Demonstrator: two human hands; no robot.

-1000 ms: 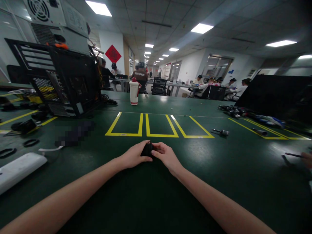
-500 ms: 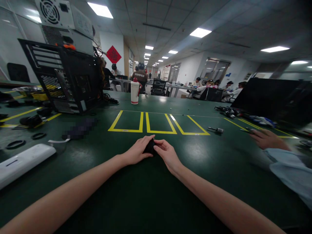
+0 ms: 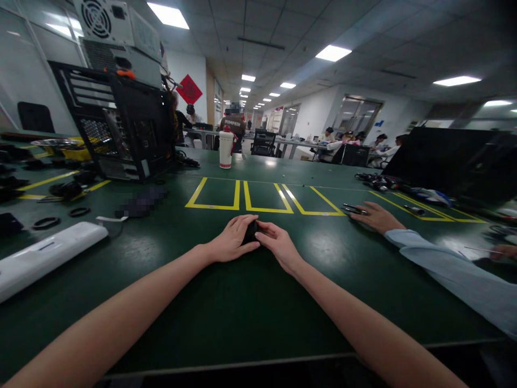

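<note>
Between my two hands, low over the green table (image 3: 226, 312), is a small black object (image 3: 251, 231); most of it is covered, so its kind cannot be told. My left hand (image 3: 232, 237) curls round its left side, with fingers over the top and thumb along the near side. The fingertips of my right hand (image 3: 278, 242) pinch it from the right. Just beyond my hands lie yellow tape outlines (image 3: 269, 210) on the tabletop.
A co-worker's hand (image 3: 375, 216) reaches in from the right, at a small metal tool. Left are a black computer case (image 3: 121, 124), a white power-strip-like block (image 3: 52, 253) and black rings (image 3: 46, 222). A white tumbler (image 3: 225, 148) stands behind the tape; a dark monitor-like panel (image 3: 452, 167) is right.
The co-worker's hand has moved left to the small metal tool beside the tape. The view has shifted slightly, showing the table's near edge. My hands keep their hold on the black object.
</note>
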